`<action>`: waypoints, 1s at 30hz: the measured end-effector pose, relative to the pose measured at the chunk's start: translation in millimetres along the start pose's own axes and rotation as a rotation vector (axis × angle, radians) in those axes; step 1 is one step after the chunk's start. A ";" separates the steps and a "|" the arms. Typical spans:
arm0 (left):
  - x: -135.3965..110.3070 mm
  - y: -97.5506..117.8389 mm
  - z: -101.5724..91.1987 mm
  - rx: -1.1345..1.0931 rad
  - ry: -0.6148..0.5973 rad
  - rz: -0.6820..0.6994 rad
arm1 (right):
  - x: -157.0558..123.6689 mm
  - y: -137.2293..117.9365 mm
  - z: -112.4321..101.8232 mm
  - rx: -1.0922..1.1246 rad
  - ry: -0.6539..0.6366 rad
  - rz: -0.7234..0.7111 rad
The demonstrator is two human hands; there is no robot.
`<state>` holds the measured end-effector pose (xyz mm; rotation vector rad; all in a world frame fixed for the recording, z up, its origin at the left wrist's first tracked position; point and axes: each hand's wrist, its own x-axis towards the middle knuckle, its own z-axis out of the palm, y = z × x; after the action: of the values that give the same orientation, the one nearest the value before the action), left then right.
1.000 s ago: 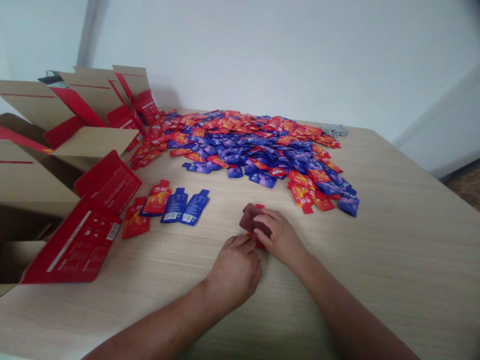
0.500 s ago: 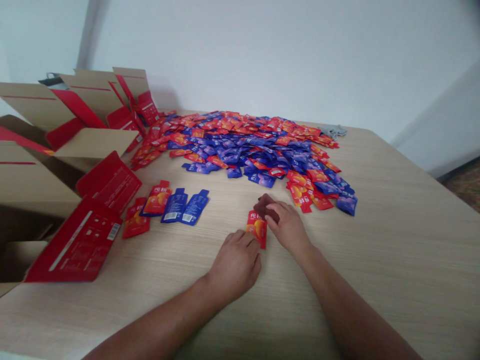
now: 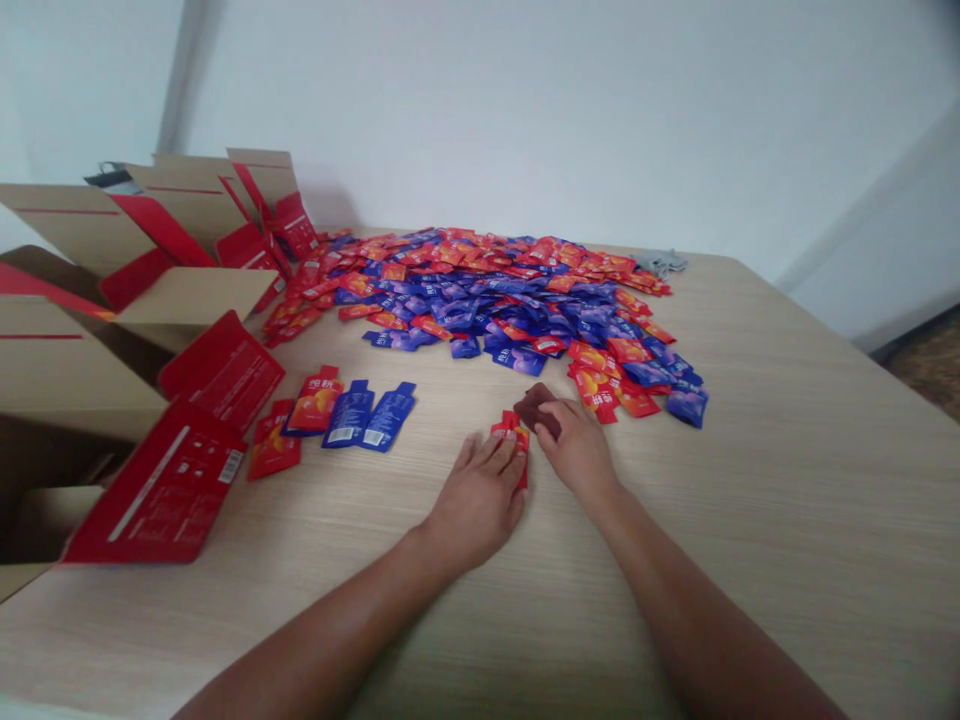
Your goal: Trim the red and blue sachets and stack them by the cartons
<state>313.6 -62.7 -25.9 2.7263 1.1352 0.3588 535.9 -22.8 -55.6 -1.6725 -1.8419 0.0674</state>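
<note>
Red sachet lies under our left hand, fingers flat, slightly apart; just beside, our right hand pinches a brown cloth; sachets pile toward the far edge of the tabletop.

glossy plastic-looking sachets, matt brown cloth, smooth wood-grain table, matt cardboard boxes
</note>
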 end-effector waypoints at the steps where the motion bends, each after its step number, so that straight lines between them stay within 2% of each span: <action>1: -0.5 -0.4 -2.8 -0.002 -0.003 -0.009 | 0.3 2.6 0.3 0.004 0.017 0.010; 6: 0.2 -20.3 -18.5 0.022 0.004 -0.104 | 0.5 12.2 3.4 0.067 0.052 0.019; 13: -3.3 -85.7 -38.6 0.115 0.020 -0.385 | -0.5 14.9 5.3 0.083 0.059 0.025; 16: -7.8 -103.2 -44.7 0.126 0.004 -0.484 | -0.4 16.9 6.4 0.090 0.059 0.025; 20: -11.8 -113.1 -51.0 0.135 -0.009 -0.560 | -0.7 19.5 8.4 0.102 0.067 0.023; 30: -17.1 -129.2 -55.7 0.168 0.069 -0.643 | -2.2 20.1 8.9 0.163 0.091 0.053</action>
<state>199.1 18.6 -6.7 2.3011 2.0374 0.2686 549.2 -17.7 -72.5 -1.5850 -1.6783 0.1572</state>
